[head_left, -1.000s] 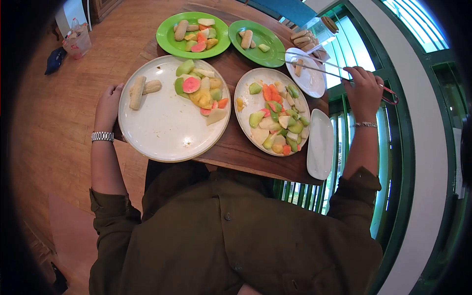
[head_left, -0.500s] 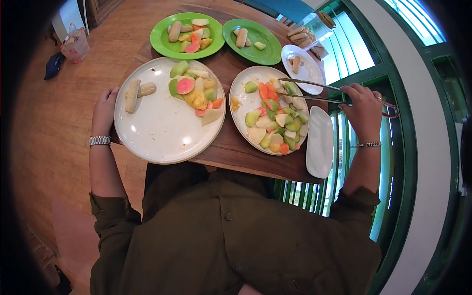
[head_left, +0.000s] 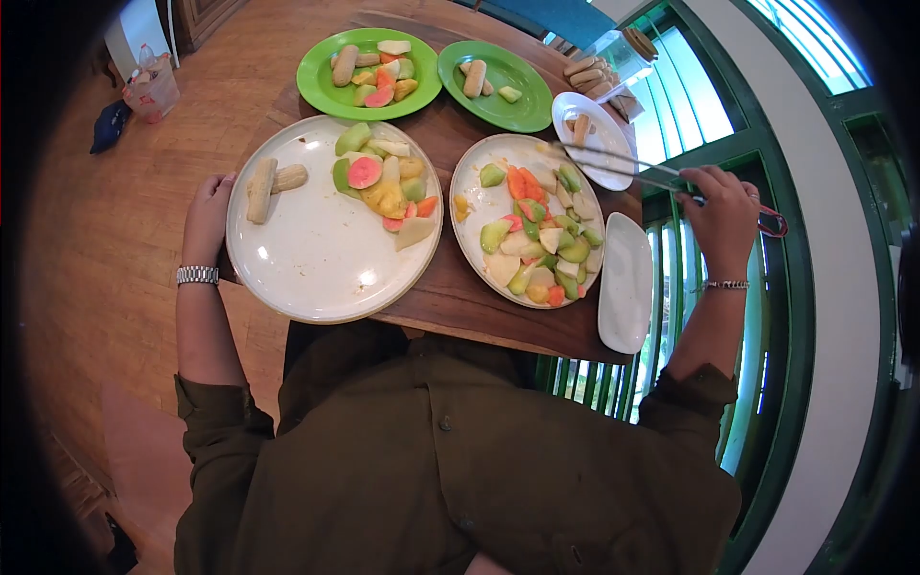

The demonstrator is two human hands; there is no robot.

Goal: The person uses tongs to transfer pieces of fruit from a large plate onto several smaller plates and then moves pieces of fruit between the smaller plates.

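My right hand (head_left: pixel 719 206) is closed around metal tongs (head_left: pixel 661 176), which reach left over the far edge of the white fruit plate (head_left: pixel 463 235). The tong arms are close together; a small yellowish piece seems to be at their blurred tips. Cut fruit in green, orange and pale pieces (head_left: pixel 537 240) covers most of that plate. My left hand (head_left: pixel 207 218) is at the left rim of the larger white plate (head_left: pixel 307 268), its fingers closed against the rim and partly hidden. Ladyfinger biscuits (head_left: pixel 259 192) lie crossed on this plate's left, with mixed fruit (head_left: pixel 383 182) on its right.
Behind are a bright green plate (head_left: pixel 316 94) with fruit and biscuits, a darker green plate (head_left: pixel 508 117), and a small white plate (head_left: pixel 613 144). A narrow white dish (head_left: pixel 623 287) stands at the right edge. A glass jar (head_left: pixel 618 57) and window bars are beyond.
The tongs have gone from spread to nearly closed, and their tips have lifted slightly toward the plate's far edge. My left hand stays at the large plate's rim.
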